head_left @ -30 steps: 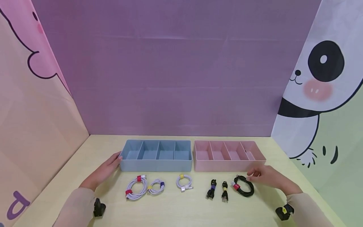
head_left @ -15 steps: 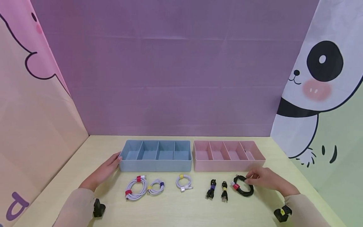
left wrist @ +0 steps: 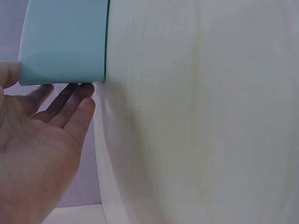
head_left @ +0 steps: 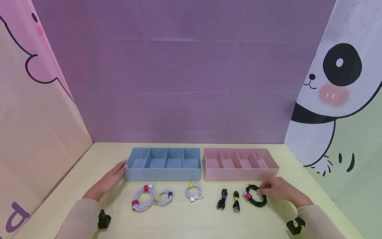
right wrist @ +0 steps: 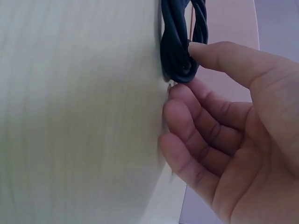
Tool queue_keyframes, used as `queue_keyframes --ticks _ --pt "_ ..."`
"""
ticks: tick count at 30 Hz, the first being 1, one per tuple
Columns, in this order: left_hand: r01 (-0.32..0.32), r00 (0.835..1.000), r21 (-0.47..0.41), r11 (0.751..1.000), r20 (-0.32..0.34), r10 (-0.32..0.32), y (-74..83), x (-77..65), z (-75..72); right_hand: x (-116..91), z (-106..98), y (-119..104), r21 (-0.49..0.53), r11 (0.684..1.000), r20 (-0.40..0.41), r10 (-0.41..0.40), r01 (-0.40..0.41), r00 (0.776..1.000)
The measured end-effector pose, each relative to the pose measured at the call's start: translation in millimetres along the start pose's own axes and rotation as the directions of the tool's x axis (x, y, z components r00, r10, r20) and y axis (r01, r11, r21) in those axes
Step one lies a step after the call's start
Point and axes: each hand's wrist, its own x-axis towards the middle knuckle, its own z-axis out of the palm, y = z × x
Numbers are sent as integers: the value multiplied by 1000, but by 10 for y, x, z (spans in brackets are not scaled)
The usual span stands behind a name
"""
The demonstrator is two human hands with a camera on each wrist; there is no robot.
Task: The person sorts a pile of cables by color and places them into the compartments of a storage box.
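In the head view my left hand [head_left: 111,181] rests at the left end of a blue divided box [head_left: 164,174]. The left wrist view has its extended fingertips [left wrist: 86,88] against the box's end wall, with the thumb at the top edge. On the right, my right hand [head_left: 282,189] pinches the right side of a coiled black cable [head_left: 259,203] with a red tie. In the right wrist view the thumb lies on the cable loops [right wrist: 175,51], and the index finger is partly hidden behind them. The coil lies on the table in front of a pink divided box [head_left: 238,174].
White coiled cables lie before the blue box: a large red-tied one [head_left: 135,196], a smaller one [head_left: 163,201] beside it, and a yellow-tied one [head_left: 188,192]. Two short black cable bundles, purple-tied [head_left: 222,203] and yellow-tied [head_left: 236,207], sit left of the black coil.
My right hand has shifted slightly left and its thumb has come onto the black coil's edge. The left hand and both boxes stay as they were.
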Motion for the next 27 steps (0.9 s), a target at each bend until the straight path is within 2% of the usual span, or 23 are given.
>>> queue_keyframes --ticks 7,13,22,27 --pt "1 1000 2 1000 -2 -1 7 -13 4 10 38 -16 -5 999 -25 36 -36 999" --pt "3 1000 -1 1000 -2 -3 0 -7 1 1 38 -18 -3 1000 -35 23 -23 999" --pt "11 1000 -2 1000 0 -11 0 -10 8 11 37 -6 79 997 -11 18 -17 1000" --pt "8 1000 8 1000 -4 -8 12 -13 8 13 34 20 84 996 -7 1 -1 1000"
